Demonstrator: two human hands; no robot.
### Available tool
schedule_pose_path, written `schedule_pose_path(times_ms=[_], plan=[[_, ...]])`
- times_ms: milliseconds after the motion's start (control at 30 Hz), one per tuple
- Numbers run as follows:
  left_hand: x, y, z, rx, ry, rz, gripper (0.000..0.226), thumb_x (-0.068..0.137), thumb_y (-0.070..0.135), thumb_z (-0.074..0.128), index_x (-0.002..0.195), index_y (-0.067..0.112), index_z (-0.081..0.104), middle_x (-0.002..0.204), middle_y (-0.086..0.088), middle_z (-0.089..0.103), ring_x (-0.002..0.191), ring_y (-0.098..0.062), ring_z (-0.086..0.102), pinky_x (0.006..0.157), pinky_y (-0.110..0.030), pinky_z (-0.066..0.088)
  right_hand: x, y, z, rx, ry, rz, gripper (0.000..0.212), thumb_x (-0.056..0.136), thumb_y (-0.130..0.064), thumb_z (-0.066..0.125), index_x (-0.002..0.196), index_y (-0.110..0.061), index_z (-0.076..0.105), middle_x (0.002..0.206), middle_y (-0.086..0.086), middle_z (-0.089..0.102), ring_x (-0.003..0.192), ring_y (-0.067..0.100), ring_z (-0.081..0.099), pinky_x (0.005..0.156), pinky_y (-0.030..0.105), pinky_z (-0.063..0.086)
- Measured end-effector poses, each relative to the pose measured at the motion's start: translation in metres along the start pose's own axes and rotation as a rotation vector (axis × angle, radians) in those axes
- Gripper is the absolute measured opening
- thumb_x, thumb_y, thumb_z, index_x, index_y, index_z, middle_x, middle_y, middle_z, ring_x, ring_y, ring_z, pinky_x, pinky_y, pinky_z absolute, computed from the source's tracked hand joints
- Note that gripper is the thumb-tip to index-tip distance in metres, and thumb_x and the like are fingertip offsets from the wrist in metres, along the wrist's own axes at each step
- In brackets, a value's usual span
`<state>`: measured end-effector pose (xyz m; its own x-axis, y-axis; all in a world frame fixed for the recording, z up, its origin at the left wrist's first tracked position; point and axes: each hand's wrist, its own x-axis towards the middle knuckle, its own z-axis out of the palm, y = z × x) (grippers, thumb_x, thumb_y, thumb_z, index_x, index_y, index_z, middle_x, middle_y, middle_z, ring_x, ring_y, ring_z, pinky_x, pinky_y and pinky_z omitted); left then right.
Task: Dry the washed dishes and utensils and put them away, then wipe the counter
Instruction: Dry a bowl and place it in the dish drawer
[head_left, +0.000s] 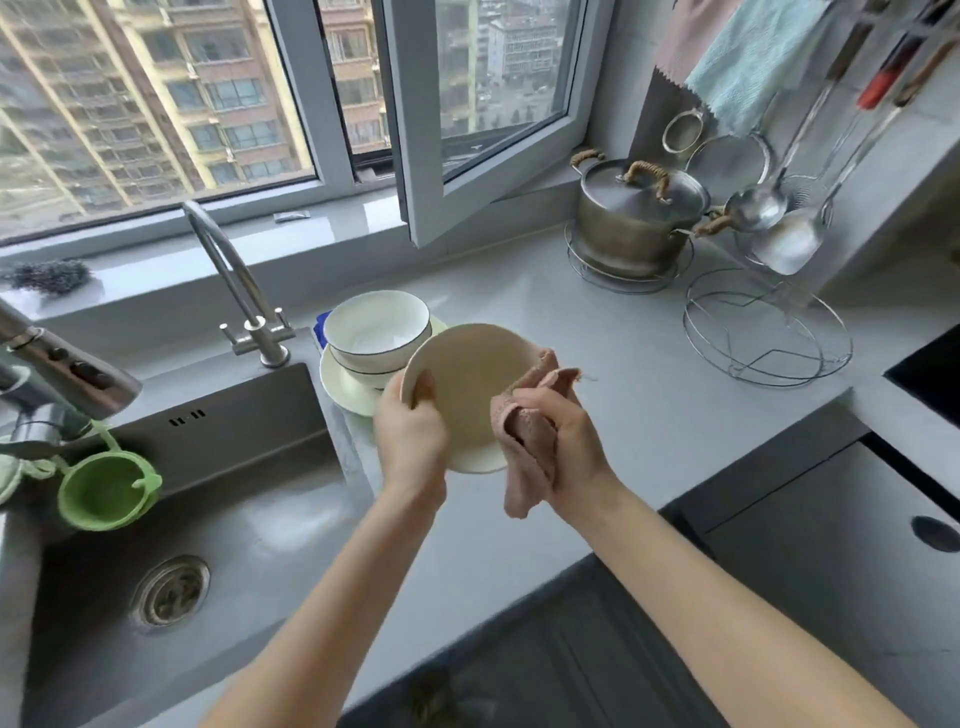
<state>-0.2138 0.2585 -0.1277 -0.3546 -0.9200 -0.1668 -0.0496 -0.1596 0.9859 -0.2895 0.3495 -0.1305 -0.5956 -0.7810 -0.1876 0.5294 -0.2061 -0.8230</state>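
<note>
The round cream ceramic plate (464, 393) is held tilted above the grey stone counter (644, 395), its face toward the person, just in front of the stacked white bowls with dark rims (376, 332). The left hand (410, 434) is closed on the plate's left rim, thumb on the face, fingers behind. The right hand (569, 447) is clenched around the bunched pink terry cloth (524, 441), pressing it against the plate's right edge. One cloth end hangs below the hand.
</note>
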Motion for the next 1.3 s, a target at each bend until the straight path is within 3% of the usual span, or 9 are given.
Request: schedule_pose_path(times_ms=[67,167,267,400,567,800,933,1133,1300], plan=[[-0.023,-0.004,0.03,-0.1,0.052,-0.139,0.022,0.098,0.013,0.04,0.093,0.02,0.06,0.082,0.003,0.061,0.079,-0.018,0.057,0.065,-0.025,0.049,-0.018,0.001,-0.013,0.056,0.147,-0.091,0.027,0.077,-0.003,0.056,0.095,-0.022,0.06,0.075,-0.001,0.061,0.07,0.011,0.061,0.067,0.023,0.048],[-0.054,-0.018,0.057,-0.029,-0.032,-0.408,0.022,0.098,0.02,0.044,0.114,0.013,0.057,0.083,-0.008,0.059,0.06,-0.02,0.054,0.034,-0.019,0.045,-0.058,-0.017,-0.052,-0.096,0.199,-0.085,0.04,0.086,0.003,0.057,0.115,-0.023,0.061,0.102,0.004,0.068,0.092,0.017,0.067,0.079,0.03,0.055],[-0.079,-0.036,0.071,-0.222,-0.281,-0.62,0.047,0.087,0.018,0.064,0.127,0.0,0.046,0.077,-0.013,0.064,0.06,-0.026,0.064,0.051,-0.04,0.056,-0.101,-0.041,-0.104,-0.151,0.196,-0.073,0.034,0.091,0.002,0.053,0.112,-0.021,0.066,0.106,0.007,0.071,0.095,0.021,0.069,0.078,0.032,0.056],[-0.124,-0.046,0.102,-0.173,-0.229,-0.639,0.037,0.094,0.015,0.054,0.125,-0.004,0.047,0.085,-0.016,0.063,0.069,-0.03,0.062,0.037,-0.04,0.052,-0.118,-0.062,-0.15,-0.063,0.336,-0.115,0.021,0.093,-0.009,0.054,0.107,-0.015,0.068,0.095,0.001,0.073,0.094,0.02,0.067,0.08,0.032,0.054],[-0.157,-0.031,0.11,-0.018,-0.311,-0.595,0.033,0.092,0.01,0.057,0.118,-0.008,0.049,0.103,-0.022,0.061,0.079,-0.035,0.062,0.051,-0.048,0.055,-0.113,-0.102,-0.16,-0.042,0.06,-0.012,0.019,0.088,-0.013,0.054,0.098,-0.005,0.069,0.099,0.01,0.069,0.096,0.02,0.065,0.088,0.027,0.05],[-0.209,-0.011,0.127,-0.008,-0.474,-0.63,0.007,0.091,-0.003,0.054,0.097,-0.006,0.056,0.085,-0.02,0.068,0.057,-0.029,0.069,0.048,-0.043,0.057,-0.155,-0.109,-0.187,0.076,0.095,0.146,0.046,0.104,-0.016,0.026,0.077,-0.02,0.062,0.051,-0.01,0.066,0.048,0.003,0.064,0.041,0.016,0.049],[-0.231,-0.014,0.116,-0.059,-0.408,-0.578,0.02,0.095,0.011,0.053,0.107,-0.004,0.05,0.101,-0.02,0.057,0.081,-0.035,0.061,0.055,-0.055,0.054,-0.192,-0.1,-0.191,0.163,0.225,-0.05,0.042,0.096,-0.021,0.045,0.066,-0.018,0.074,0.07,-0.001,0.071,0.07,0.014,0.068,0.068,0.029,0.055],[-0.28,-0.024,0.077,-0.093,-0.407,-0.473,0.021,0.098,0.028,0.047,0.11,0.011,0.05,0.116,-0.012,0.056,0.096,-0.031,0.06,0.074,-0.059,0.053,-0.278,-0.126,-0.184,0.094,0.378,-0.511,0.021,0.1,-0.021,0.045,0.087,-0.011,0.059,0.092,0.007,0.067,0.077,0.019,0.067,0.066,0.03,0.056],[-0.351,-0.049,0.057,-0.102,-0.667,-0.552,0.053,0.089,0.064,0.034,0.115,0.024,0.056,0.117,-0.011,0.065,0.103,-0.034,0.064,0.085,-0.061,0.049,-0.334,-0.103,-0.157,-0.946,0.369,-0.939,0.019,0.094,-0.034,0.051,0.105,-0.02,0.059,0.112,0.011,0.063,0.106,0.031,0.059,0.093,0.05,0.045]])
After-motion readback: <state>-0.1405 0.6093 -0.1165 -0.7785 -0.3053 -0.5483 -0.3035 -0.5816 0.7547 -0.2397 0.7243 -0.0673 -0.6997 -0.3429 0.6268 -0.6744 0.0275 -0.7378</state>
